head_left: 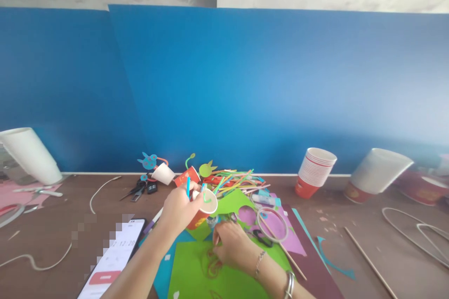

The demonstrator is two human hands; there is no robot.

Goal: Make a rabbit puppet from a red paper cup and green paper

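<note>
My left hand is wrapped round the rim of a red and white paper cup, which stands behind the green sheet. Inside the cup shows a bent green straw, and a blue stick pokes up by my fingers. My right hand is low over the green paper sheet, fingers curled down and pressed together. Whatever they hold, if anything, is hidden. Beside those fingertips, reddish-brown looping marks or strips lie on the green sheet; I cannot tell which.
Coloured straws lie behind the cup, near paper-cup figures. A roll of tape rests on purple paper. At the right are stacked cups and a wooden stick; at the left, a phone. A blue partition stands behind.
</note>
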